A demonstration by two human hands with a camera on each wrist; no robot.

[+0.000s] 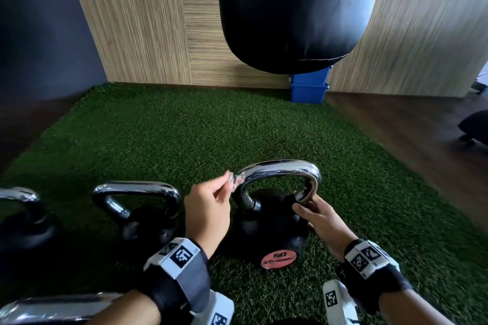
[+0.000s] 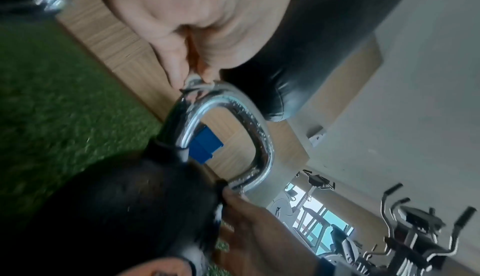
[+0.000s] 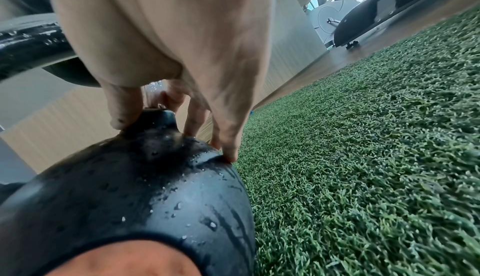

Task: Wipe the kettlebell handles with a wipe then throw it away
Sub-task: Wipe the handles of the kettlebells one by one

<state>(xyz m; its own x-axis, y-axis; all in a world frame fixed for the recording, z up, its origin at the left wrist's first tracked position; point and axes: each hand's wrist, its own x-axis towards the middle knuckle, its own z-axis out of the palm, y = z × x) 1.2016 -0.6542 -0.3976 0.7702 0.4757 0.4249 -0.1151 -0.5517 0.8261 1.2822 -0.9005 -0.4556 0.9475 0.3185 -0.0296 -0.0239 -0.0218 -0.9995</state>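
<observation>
A black kettlebell (image 1: 266, 235) with a chrome handle (image 1: 280, 168) stands on the green turf. My left hand (image 1: 223, 188) pinches a small crumpled wipe (image 1: 234, 181) against the handle's upper left bend. The left wrist view shows the wipe (image 2: 193, 81) squeezed between thumb and finger right on the chrome handle (image 2: 259, 128). My right hand (image 1: 307, 210) grips the foot of the handle's right leg. In the right wrist view its thumb (image 3: 124, 106) presses the black collar and the fingertips rest on the wet kettlebell body (image 3: 155, 188).
Two more kettlebells (image 1: 140, 208) (image 1: 23, 219) stand to the left, and another chrome handle (image 1: 52, 306) lies at the bottom left. A black punching bag (image 1: 295, 8) hangs ahead. A blue bin (image 1: 309, 87) stands by the wood wall. Exercise machines (image 2: 410, 229) are off to the right.
</observation>
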